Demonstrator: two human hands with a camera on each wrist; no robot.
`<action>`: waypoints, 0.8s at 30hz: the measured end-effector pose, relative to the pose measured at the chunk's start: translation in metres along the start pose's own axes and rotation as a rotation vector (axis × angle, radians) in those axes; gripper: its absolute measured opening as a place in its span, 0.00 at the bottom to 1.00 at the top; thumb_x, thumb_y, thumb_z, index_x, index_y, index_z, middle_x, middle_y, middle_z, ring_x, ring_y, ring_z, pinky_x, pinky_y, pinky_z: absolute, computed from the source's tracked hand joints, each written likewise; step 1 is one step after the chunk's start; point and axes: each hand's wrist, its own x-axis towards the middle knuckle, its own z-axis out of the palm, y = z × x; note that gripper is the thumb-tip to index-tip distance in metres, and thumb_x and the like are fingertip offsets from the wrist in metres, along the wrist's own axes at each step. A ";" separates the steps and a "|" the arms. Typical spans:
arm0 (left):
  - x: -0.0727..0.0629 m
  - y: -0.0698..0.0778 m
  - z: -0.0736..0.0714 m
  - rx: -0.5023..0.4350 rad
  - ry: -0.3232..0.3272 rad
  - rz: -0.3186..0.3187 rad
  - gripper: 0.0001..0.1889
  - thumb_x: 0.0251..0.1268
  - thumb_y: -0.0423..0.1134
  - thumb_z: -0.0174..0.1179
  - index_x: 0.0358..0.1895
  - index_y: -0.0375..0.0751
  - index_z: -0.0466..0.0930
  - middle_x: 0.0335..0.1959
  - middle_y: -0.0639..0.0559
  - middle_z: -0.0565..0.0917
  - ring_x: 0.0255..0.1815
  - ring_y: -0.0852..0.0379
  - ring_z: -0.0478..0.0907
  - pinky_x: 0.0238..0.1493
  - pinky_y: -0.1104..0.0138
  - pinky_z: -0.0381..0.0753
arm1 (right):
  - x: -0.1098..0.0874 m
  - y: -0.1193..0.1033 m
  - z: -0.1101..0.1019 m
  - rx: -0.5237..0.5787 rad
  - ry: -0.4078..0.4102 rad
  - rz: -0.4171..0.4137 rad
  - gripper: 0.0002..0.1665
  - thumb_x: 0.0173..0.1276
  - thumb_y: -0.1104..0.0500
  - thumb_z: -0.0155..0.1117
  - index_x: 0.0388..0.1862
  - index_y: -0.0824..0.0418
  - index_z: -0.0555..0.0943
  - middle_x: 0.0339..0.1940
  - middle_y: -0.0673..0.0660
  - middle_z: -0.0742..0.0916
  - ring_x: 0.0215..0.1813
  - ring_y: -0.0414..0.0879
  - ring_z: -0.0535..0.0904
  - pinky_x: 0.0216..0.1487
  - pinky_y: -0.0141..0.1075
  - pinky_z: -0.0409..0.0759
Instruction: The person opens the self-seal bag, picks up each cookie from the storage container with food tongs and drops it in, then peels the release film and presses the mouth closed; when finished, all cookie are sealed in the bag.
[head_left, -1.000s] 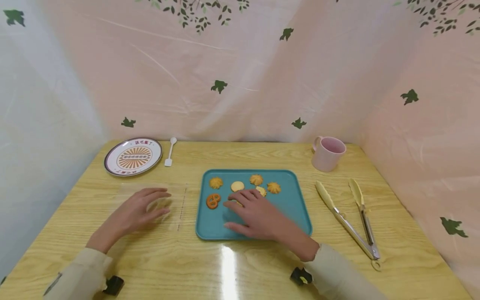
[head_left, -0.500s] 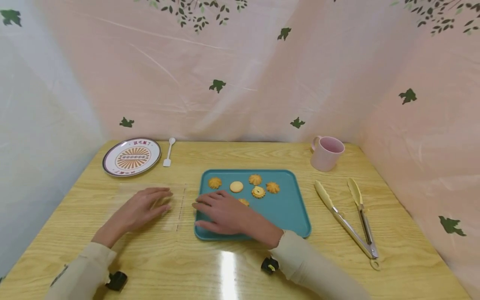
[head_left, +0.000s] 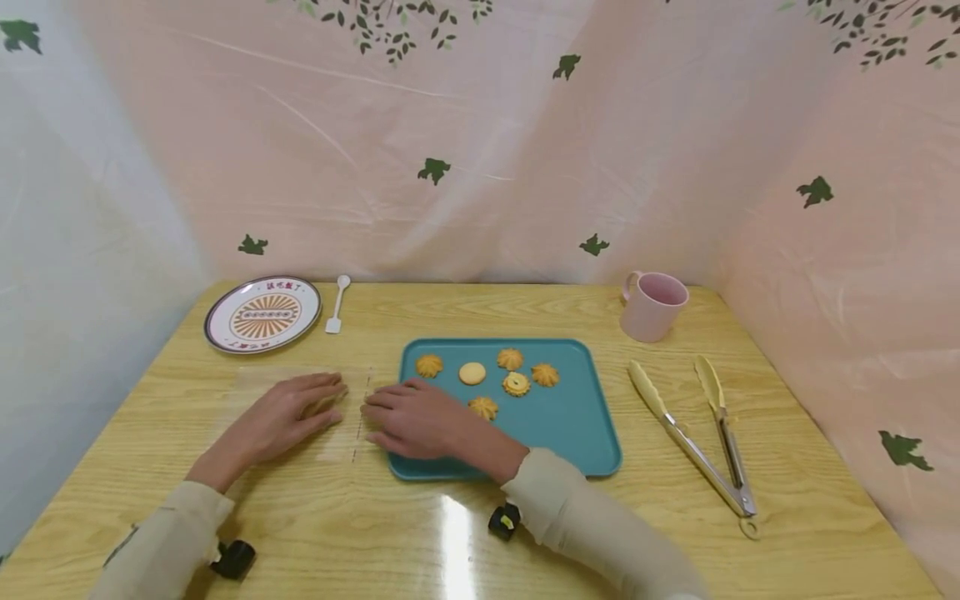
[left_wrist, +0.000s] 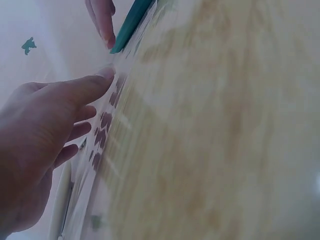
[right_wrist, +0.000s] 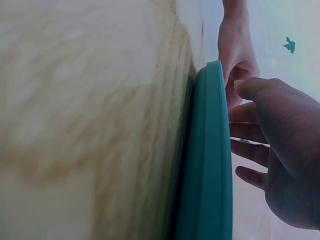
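A clear plastic sheet or bag [head_left: 351, 437] with a dashed line along its right side lies flat on the table. My left hand [head_left: 281, 417] is over it, fingers loosely extended; the left wrist view has the thumb right at the plastic. My right hand [head_left: 420, 421] reaches across the left rim of a teal tray [head_left: 555, 433], its fingertips by the dashed line, holding nothing visible. On the tray are a plain round cookie [head_left: 472, 373], a ring-shaped cookie [head_left: 516, 383] and several swirled cookies, one being the swirled cookie [head_left: 483, 407] beside my right hand. That hand hides the pretzel's place.
Behind the plastic are a patterned plate [head_left: 262, 315] and a small white spoon [head_left: 338, 304]. A pink mug [head_left: 654, 307] stands at the back right, with spread tongs [head_left: 705, 450] in front of it. A fabric backdrop [head_left: 495, 208] borders the table.
My right hand has moved left from over the tray's middle to its left rim, uncovering a swirled cookie and covering where the pretzel lay. My left hand has barely moved.
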 end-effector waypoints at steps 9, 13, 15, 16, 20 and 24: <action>-0.001 -0.006 0.006 0.062 0.021 0.071 0.22 0.72 0.39 0.67 0.65 0.34 0.82 0.67 0.34 0.78 0.66 0.31 0.75 0.64 0.38 0.72 | 0.011 -0.004 0.002 0.004 -0.069 0.020 0.29 0.87 0.42 0.40 0.78 0.49 0.71 0.77 0.47 0.74 0.78 0.41 0.65 0.76 0.40 0.63; -0.003 -0.008 0.008 0.076 0.046 0.100 0.22 0.71 0.38 0.68 0.64 0.35 0.82 0.67 0.34 0.78 0.65 0.32 0.76 0.63 0.38 0.73 | 0.012 -0.004 0.003 -0.002 -0.083 0.022 0.29 0.87 0.41 0.39 0.77 0.48 0.72 0.77 0.46 0.73 0.78 0.40 0.65 0.76 0.40 0.63; -0.003 -0.008 0.008 0.074 0.049 0.099 0.21 0.71 0.38 0.68 0.64 0.35 0.82 0.67 0.35 0.79 0.65 0.33 0.75 0.63 0.38 0.72 | 0.012 -0.004 0.003 -0.009 -0.081 0.020 0.28 0.87 0.41 0.39 0.76 0.48 0.73 0.77 0.47 0.73 0.77 0.41 0.66 0.76 0.39 0.63; -0.004 -0.008 0.008 0.075 0.051 0.097 0.21 0.71 0.38 0.67 0.64 0.36 0.83 0.67 0.35 0.79 0.65 0.33 0.76 0.63 0.38 0.72 | 0.012 -0.004 0.004 -0.012 -0.077 0.019 0.28 0.87 0.41 0.39 0.76 0.48 0.74 0.77 0.47 0.73 0.77 0.41 0.66 0.76 0.39 0.64; -0.005 -0.008 0.009 0.080 0.066 0.108 0.20 0.72 0.37 0.67 0.64 0.37 0.83 0.66 0.37 0.79 0.65 0.34 0.76 0.62 0.38 0.73 | 0.012 -0.004 0.004 -0.011 -0.063 0.011 0.27 0.87 0.41 0.40 0.73 0.48 0.76 0.77 0.48 0.74 0.77 0.41 0.67 0.75 0.40 0.65; -0.006 -0.009 0.010 0.081 0.093 0.124 0.19 0.71 0.36 0.67 0.62 0.37 0.84 0.66 0.37 0.80 0.64 0.35 0.77 0.62 0.39 0.73 | 0.012 -0.004 0.004 -0.007 -0.055 0.005 0.27 0.87 0.42 0.41 0.72 0.49 0.77 0.76 0.49 0.75 0.77 0.42 0.67 0.75 0.41 0.65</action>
